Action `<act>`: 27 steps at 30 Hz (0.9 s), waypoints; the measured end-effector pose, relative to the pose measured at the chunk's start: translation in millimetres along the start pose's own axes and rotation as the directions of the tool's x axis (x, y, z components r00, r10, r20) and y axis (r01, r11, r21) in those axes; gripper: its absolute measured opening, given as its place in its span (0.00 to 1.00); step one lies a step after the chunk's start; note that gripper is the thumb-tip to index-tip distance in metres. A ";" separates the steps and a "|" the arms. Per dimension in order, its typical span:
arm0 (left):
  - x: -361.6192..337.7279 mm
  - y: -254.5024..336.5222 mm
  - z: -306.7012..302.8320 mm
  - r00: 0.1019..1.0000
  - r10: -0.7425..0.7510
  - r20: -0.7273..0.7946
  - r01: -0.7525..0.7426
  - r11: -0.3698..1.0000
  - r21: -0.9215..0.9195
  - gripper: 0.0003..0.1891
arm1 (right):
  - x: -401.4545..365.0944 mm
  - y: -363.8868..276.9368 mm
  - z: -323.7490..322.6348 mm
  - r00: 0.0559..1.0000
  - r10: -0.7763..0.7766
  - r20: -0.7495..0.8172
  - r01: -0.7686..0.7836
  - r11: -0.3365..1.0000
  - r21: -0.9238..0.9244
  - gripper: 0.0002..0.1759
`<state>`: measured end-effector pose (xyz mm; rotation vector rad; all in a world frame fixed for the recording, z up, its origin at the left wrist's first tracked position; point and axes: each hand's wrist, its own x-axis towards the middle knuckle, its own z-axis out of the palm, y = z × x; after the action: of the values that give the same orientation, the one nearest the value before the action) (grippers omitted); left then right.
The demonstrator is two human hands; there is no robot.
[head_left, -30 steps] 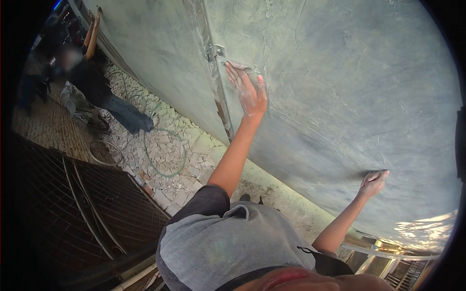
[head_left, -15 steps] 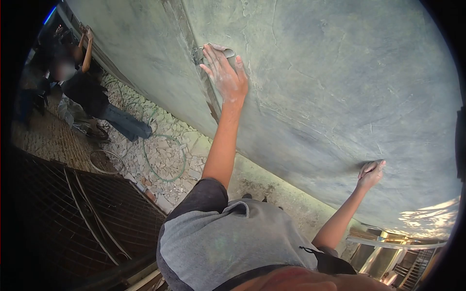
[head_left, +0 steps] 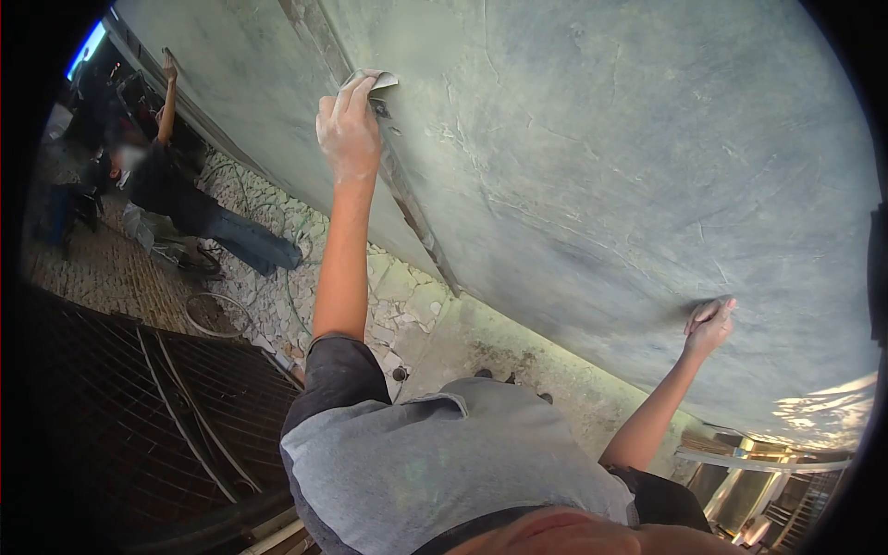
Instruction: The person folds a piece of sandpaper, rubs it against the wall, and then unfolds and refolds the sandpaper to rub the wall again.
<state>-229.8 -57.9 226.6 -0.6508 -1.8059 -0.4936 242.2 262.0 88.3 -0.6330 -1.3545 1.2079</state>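
Observation:
My left hand (head_left: 350,134), dusted white, is raised against the grey-green plastered wall (head_left: 592,176). Its fingers are closed on a curled piece of sandpaper (head_left: 383,80), whose pale edge sticks out past the fingertips. Beside this hand a vertical groove (head_left: 404,190) with rough edges runs down the wall, with small dark holes near the fingers. Farther right and lower, my right hand (head_left: 710,324) rests at the wall with its fingers curled in. Whatever may be inside that hand is hidden.
A co-worker (head_left: 185,194) stands at the far left, one arm up on the wall. Broken rubble (head_left: 398,296) and a hose cover the ground there. Dark metal mesh (head_left: 102,398) lies at lower left. Wooden frames (head_left: 749,490) stand at lower right.
My left hand has moved left across the groove. It was lying flat over the sandpaper with fingers spread and now grips it. My right hand has hardly moved.

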 end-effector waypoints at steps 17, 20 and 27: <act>1.6 -24.8 -8.1 0.890 0.237 0.390 -0.296 0.950 0.098 0.16 | -2.8 4.5 1.8 0.999 -0.034 0.004 0.034 0.999 -0.021 0.36; 2.8 -26.6 -10.7 0.881 0.247 0.403 -0.300 0.951 0.075 0.16 | -2.7 6.2 2.3 0.999 -0.041 0.004 0.042 0.999 -0.022 0.36; 10.5 -25.5 -22.8 0.806 0.420 0.417 -0.464 0.886 0.006 0.15 | -3.7 0.9 6.8 0.999 -0.048 0.005 0.049 0.998 -0.035 0.36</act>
<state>-232.5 -89.5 243.3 -1.1296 -1.9593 0.0695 236.3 257.0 87.4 -0.6192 -1.3896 1.1495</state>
